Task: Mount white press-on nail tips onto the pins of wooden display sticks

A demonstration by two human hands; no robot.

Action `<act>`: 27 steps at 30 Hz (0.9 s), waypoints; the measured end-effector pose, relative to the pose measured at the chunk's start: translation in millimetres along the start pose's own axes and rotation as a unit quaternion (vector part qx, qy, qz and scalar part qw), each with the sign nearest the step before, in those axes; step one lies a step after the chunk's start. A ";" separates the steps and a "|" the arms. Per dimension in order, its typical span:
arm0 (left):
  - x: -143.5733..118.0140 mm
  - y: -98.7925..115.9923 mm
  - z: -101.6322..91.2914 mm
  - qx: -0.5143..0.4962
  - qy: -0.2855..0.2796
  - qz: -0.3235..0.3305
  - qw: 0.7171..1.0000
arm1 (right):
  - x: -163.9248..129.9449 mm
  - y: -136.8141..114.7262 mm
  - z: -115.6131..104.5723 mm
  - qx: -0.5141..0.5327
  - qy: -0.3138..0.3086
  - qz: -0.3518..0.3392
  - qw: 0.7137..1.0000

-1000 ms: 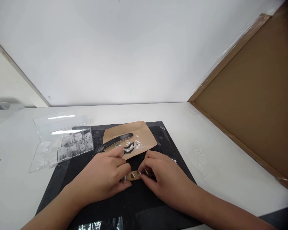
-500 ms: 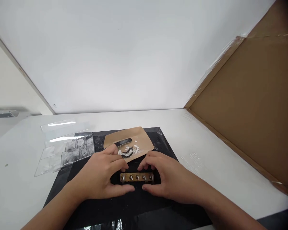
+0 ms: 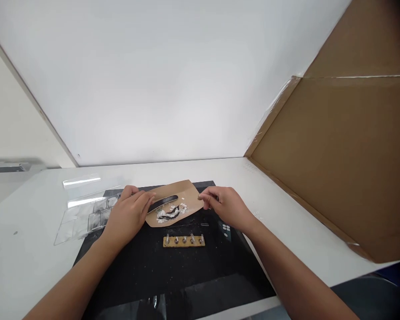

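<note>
A brown paper sheet (image 3: pixel 188 194) lies at the far side of the black mat (image 3: pixel 186 275). On it rest a black nail file (image 3: pixel 164 203) and a heap of small white and dark pieces (image 3: pixel 172 211). My left hand (image 3: pixel 128 214) curls over the sheet's left edge by the file's end. My right hand (image 3: pixel 224 207) pinches the sheet's right edge. Nearer to me, a small wooden strip (image 3: pixel 184 241) with several upright metal pegs lies free on the mat, between my forearms.
A clear plastic compartment box (image 3: pixel 83 214) with its lid open lies left of the mat on the white table (image 3: pixel 30 253). A large cardboard panel (image 3: pixel 336 151) stands along the right side. A white wall closes the back.
Both hands let go of the wooden peg strip and moved away from me to the brown sheet's edges. The strip now lies alone on the mat. The camera tilted up.
</note>
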State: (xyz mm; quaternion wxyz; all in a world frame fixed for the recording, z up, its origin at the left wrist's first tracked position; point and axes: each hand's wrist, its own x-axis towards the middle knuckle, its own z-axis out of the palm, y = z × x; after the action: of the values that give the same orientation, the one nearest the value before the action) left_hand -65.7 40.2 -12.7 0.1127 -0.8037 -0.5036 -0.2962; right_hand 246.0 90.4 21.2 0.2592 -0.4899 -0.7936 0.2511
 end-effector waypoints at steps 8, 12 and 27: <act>-3.8 1.7 5.4 0.019 -0.049 -0.004 0.999 | 9.7 24.9 -13.4 -0.014 0.053 -0.010 0.998; -5.5 0.9 6.0 0.016 -0.072 -0.010 0.997 | 10.1 32.4 -29.3 -0.026 0.052 -0.003 0.998; -8.2 -9.4 12.2 0.003 -0.083 -0.051 0.995 | 15.7 79.2 -53.8 -0.071 0.019 0.033 0.997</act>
State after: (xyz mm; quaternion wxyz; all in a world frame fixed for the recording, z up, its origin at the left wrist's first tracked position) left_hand -72.2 44.3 -28.4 0.0576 -0.7984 -0.5524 -0.2323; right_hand 326.5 143.6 11.9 0.2303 -0.5375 -0.7879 0.1928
